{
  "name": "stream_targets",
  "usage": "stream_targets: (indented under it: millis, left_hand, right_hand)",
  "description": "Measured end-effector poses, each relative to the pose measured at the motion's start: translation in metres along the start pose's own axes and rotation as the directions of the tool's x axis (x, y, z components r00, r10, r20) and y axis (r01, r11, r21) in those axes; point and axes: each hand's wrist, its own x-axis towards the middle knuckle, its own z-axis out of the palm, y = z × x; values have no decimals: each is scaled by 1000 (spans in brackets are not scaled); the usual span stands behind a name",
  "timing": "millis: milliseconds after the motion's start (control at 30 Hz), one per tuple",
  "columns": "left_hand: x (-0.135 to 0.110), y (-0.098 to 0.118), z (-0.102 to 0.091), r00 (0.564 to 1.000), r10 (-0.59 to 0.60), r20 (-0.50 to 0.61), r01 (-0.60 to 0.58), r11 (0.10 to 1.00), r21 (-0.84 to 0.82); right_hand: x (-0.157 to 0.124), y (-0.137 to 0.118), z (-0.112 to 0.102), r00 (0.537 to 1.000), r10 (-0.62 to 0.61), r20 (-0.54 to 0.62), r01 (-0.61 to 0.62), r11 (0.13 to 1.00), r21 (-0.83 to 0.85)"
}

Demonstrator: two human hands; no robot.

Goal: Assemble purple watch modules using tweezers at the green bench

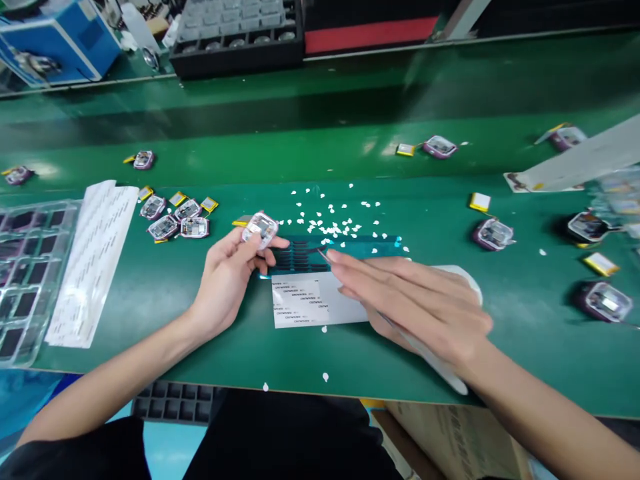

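Note:
Between the thumb and fingers of my left hand [227, 273] is a small smartwatch housing [261, 229] with its circuit side up and a yellow battery [243, 221] beside it. My right hand [420, 303] grips a pair of tweezers [450, 379]; their handle end sticks out below the palm. The tweezer tips are over a blue translucent film [360, 245] bearing rows of dark thin strips [300, 257]. Whether the tips pinch a strip is too small to tell. Under my right hand lies a white printed backing sheet [300, 303].
White teardrop-shaped bits [325, 230] are scattered behind the film. Several watch housings [195, 227] with batteries cluster at left; others [494, 233] sit at right. A clear compartment tray [30, 280] and paper sheets [93, 267] lie far left. A white post [585, 157] slants at right.

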Motion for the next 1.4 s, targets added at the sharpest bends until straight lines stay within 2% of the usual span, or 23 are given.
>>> stream_targets:
  millis: [67,167,333,433,733,967,1100,1267,1400]
  left_hand:
    - [-5,0,0,999,-18,46,16,999,43]
    - [-14,2,3,997,-58,59,55,997,45]
    - [-20,2,6,988,-153,17,154,987,-41]
    - [-22,1,7,985,-170,29,171,984,-41]
    - [-28,-1,9,993,-116,11,116,993,-8]
    - [-31,-7,11,999,-47,19,45,997,67]
    - [-32,-8,10,999,-15,46,11,996,94]
    - [-32,-7,9,996,-24,89,19,998,61]
    - [-31,-7,7,998,-9,67,6,999,49]
  right_hand:
    - [-1,-1,3,996,-87,27,88,996,-27]
    - [-3,-1,10,981,-193,-7,192,980,-56]
    - [-5,-1,17,971,-239,4,238,968,-85]
    - [-7,-1,19,968,-251,13,251,964,-91]
    - [-7,-12,22,954,-295,48,298,949,-102]
    - [-9,-18,27,963,-267,37,270,960,-78]
    - [-4,-17,22,974,-225,-3,224,974,-43]
    - [2,-16,13,972,-213,103,215,976,-15]
    - [-1,-13,18,970,-241,-12,240,969,-51]
